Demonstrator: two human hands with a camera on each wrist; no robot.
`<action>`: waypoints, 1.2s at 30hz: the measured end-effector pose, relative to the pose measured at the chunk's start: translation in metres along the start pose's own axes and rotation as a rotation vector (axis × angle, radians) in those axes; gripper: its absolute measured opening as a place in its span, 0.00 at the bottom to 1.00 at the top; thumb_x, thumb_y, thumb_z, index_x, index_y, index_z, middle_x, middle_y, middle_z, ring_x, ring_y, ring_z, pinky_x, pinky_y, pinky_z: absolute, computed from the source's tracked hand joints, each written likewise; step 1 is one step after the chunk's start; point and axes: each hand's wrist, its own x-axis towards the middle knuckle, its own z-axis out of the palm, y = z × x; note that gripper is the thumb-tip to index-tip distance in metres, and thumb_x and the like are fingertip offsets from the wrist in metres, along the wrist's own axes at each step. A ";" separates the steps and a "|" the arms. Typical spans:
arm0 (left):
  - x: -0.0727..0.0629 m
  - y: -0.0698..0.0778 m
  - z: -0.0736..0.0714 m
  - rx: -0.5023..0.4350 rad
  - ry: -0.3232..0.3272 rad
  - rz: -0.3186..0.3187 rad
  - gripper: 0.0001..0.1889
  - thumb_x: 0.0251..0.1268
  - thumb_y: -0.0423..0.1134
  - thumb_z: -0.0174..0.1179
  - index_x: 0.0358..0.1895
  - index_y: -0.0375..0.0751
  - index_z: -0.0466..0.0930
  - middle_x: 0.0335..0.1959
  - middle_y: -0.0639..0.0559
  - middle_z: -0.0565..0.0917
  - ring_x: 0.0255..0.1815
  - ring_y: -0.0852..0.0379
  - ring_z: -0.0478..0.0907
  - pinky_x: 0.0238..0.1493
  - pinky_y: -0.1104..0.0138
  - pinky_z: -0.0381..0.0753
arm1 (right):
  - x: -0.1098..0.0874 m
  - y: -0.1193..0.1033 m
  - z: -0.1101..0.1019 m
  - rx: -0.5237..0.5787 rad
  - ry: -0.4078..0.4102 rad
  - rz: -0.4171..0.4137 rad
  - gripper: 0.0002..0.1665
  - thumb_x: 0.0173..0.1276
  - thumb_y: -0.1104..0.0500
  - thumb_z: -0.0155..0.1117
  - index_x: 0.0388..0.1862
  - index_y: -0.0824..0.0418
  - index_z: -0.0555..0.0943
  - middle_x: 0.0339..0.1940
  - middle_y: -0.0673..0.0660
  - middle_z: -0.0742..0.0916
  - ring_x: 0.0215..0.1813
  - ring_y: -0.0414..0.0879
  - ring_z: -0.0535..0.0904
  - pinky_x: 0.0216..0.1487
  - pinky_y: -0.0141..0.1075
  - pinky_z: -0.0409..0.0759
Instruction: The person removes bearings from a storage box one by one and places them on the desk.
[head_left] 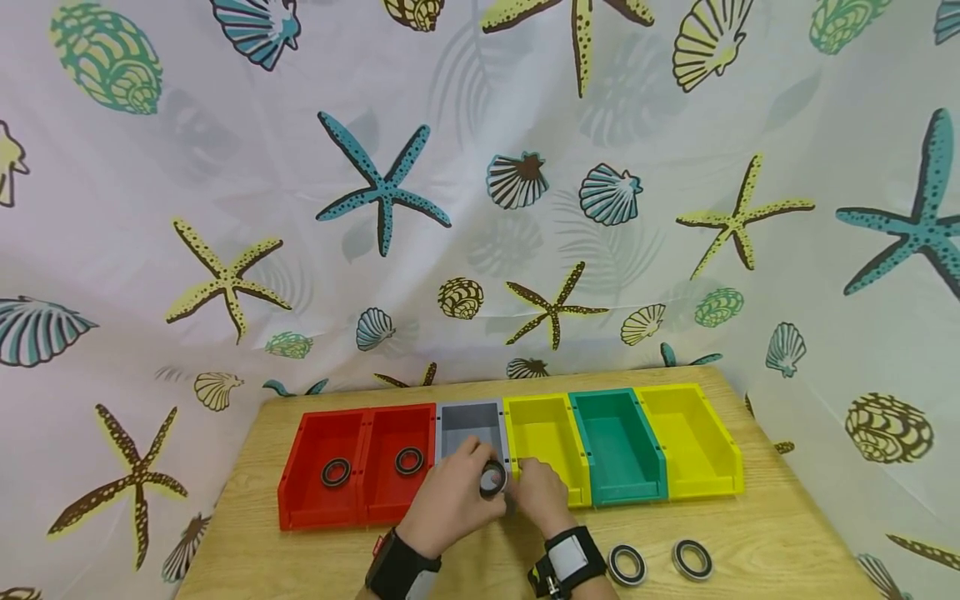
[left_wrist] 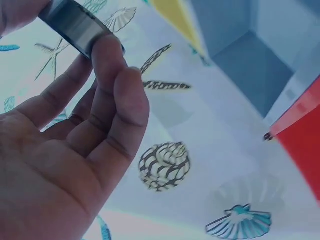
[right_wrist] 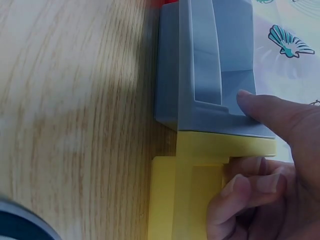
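A ball bearing [head_left: 484,492] is pinched in my left hand [head_left: 450,504], in front of the grey bin [head_left: 471,414]. In the left wrist view, fingertips press on the shiny outer rim of the bearing [left_wrist: 77,27]. My right hand [head_left: 542,497] grips the adjoining walls of the grey bin and the yellow bin [head_left: 540,433] beside it. In the right wrist view, the thumb lies over the edge of the grey bin [right_wrist: 200,116], and curled fingers reach into the yellow bin [right_wrist: 200,150]. The grey bin's floor is partly hidden by my left hand.
To the left, two red bins [head_left: 322,433] each hold one bearing. A green bin [head_left: 615,425] and another yellow bin [head_left: 678,417] stand to the right. Two bearings lie on the wooden table [head_left: 750,542] by my right wrist. A patterned cloth [head_left: 480,250] hangs behind.
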 end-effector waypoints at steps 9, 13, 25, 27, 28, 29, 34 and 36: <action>0.025 0.010 -0.019 0.048 0.092 0.038 0.20 0.56 0.42 0.72 0.50 0.40 0.82 0.42 0.50 0.77 0.28 0.61 0.75 0.29 0.71 0.77 | -0.001 0.000 -0.002 0.019 0.012 0.005 0.21 0.65 0.49 0.73 0.44 0.67 0.88 0.28 0.56 0.85 0.29 0.49 0.78 0.32 0.46 0.77; 0.034 0.012 -0.021 0.043 0.112 0.041 0.19 0.57 0.40 0.69 0.52 0.40 0.82 0.44 0.48 0.79 0.29 0.59 0.77 0.30 0.70 0.79 | -0.002 0.002 -0.003 0.044 0.011 -0.019 0.29 0.66 0.41 0.73 0.43 0.68 0.88 0.30 0.60 0.87 0.28 0.48 0.78 0.30 0.44 0.77; 0.057 -0.001 -0.008 0.088 0.065 -0.038 0.18 0.56 0.42 0.71 0.48 0.39 0.81 0.39 0.49 0.76 0.24 0.59 0.72 0.27 0.69 0.77 | 0.001 0.004 -0.003 0.086 -0.031 0.002 0.33 0.65 0.43 0.75 0.54 0.70 0.86 0.32 0.56 0.86 0.31 0.48 0.77 0.31 0.43 0.74; 0.060 -0.006 -0.003 0.097 0.044 -0.062 0.19 0.57 0.44 0.72 0.49 0.38 0.81 0.40 0.47 0.76 0.24 0.59 0.72 0.27 0.68 0.78 | 0.002 0.004 -0.002 0.094 -0.037 0.009 0.33 0.65 0.43 0.75 0.55 0.70 0.85 0.36 0.58 0.87 0.33 0.49 0.78 0.34 0.45 0.76; 0.062 -0.009 0.000 0.101 0.036 -0.072 0.20 0.57 0.44 0.72 0.50 0.37 0.82 0.40 0.46 0.77 0.23 0.58 0.72 0.27 0.67 0.78 | 0.002 0.004 -0.002 0.103 -0.044 0.016 0.34 0.65 0.43 0.75 0.56 0.70 0.85 0.37 0.58 0.87 0.34 0.49 0.78 0.35 0.46 0.77; 0.063 -0.012 0.003 0.105 0.027 -0.085 0.21 0.58 0.44 0.72 0.50 0.37 0.82 0.40 0.46 0.77 0.23 0.58 0.72 0.27 0.66 0.79 | 0.003 0.004 -0.001 0.109 -0.048 0.021 0.34 0.65 0.44 0.75 0.56 0.70 0.84 0.38 0.59 0.88 0.34 0.50 0.79 0.36 0.47 0.78; 0.070 -0.024 0.015 0.127 -0.018 -0.129 0.19 0.56 0.44 0.75 0.46 0.36 0.82 0.40 0.42 0.78 0.21 0.55 0.72 0.26 0.62 0.80 | 0.002 0.003 -0.002 0.126 -0.060 0.027 0.35 0.65 0.44 0.74 0.57 0.72 0.83 0.35 0.58 0.87 0.33 0.50 0.79 0.35 0.46 0.78; 0.071 -0.027 0.019 0.137 -0.039 -0.144 0.19 0.55 0.44 0.76 0.44 0.38 0.82 0.43 0.40 0.79 0.22 0.54 0.73 0.27 0.61 0.80 | 0.001 0.003 -0.002 0.126 -0.061 0.020 0.35 0.65 0.44 0.74 0.57 0.72 0.83 0.30 0.56 0.85 0.31 0.49 0.78 0.32 0.44 0.76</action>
